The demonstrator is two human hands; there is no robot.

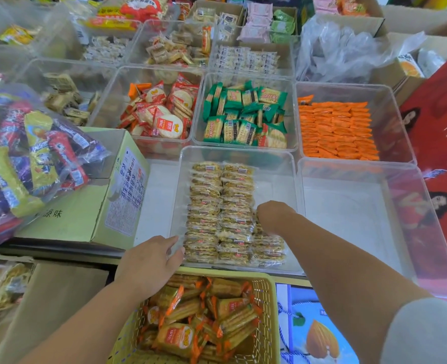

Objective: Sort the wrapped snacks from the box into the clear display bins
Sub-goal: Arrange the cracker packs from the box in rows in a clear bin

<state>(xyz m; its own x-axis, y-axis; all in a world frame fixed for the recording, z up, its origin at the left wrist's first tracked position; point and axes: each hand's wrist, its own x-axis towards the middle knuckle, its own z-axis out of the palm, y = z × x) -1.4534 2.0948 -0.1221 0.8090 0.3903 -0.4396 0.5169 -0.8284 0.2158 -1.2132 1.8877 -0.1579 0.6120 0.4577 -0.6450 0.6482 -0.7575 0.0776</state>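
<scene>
A clear bin (277,164) in front of me holds neat rows of yellow-brown wrapped snacks (219,203). My right hand (275,216) reaches down into this bin, fingers curled onto the wrapped snacks of the short third row at its right; whether it grips one I cannot tell. My left hand (148,261) rests on the bin's near-left corner, fingers touching the wall. A yellow basket (267,290) of orange-wrapped crackers (204,316) stands just below the bin, near me.
An empty clear bin (348,206) stands to the right. Behind are bins of red rice crackers (162,111), green crackers (246,116) and orange sticks (335,130). A green carton (85,214) with a bag of mixed snacks (27,158) sits on the left.
</scene>
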